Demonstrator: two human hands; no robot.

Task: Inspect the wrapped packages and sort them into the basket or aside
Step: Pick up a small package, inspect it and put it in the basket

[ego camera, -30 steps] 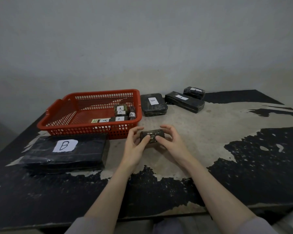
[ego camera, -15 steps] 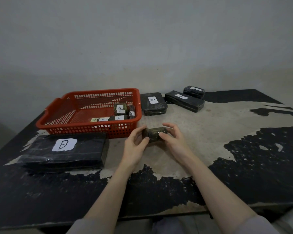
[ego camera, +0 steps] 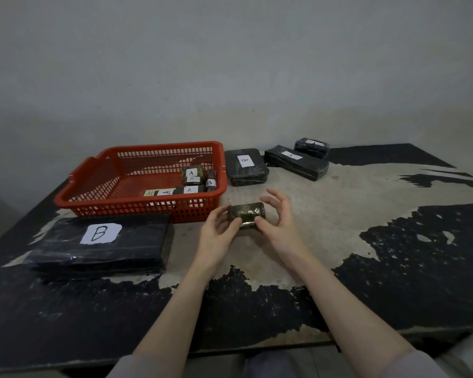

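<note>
Worn table point(ego camera: 339, 214) | left hand point(ego camera: 219, 236), right hand point(ego camera: 277, 227) pinch small package point(ego camera: 247, 214) | basket point(ego camera: 137, 211) just beside

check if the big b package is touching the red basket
Cannot tell. In the head view the big B package overlaps the red basket front wall, with no gap or contact plainly shown.
</note>
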